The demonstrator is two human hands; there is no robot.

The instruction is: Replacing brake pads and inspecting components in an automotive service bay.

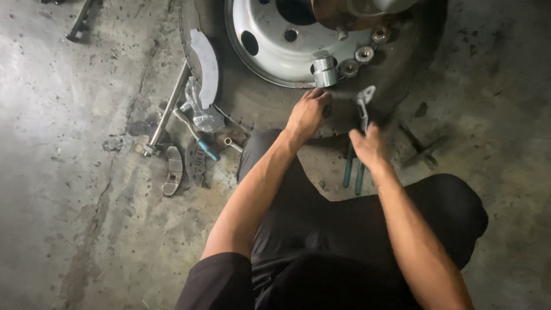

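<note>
I see my right hand point(370, 146) closed round a pair of teal-handled pliers point(360, 135), right of centre, their jaws up against the tyre point(258, 103). My left hand point(307, 112) rests fingers-curled on the tyre's sidewall at centre; I cannot tell if it grips anything. Just above sit a short metal sleeve point(325, 70) and loose wheel nuts point(364, 54) on the white rim point(264, 51). At left of centre, brake shoes point(172, 169) and a long bar point(166, 112) crowd the concrete floor point(69, 172).

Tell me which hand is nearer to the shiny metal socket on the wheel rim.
Left. The left hand rests on the tyre just below the socket; the right hand grips pliers farther down and to the right.
</note>
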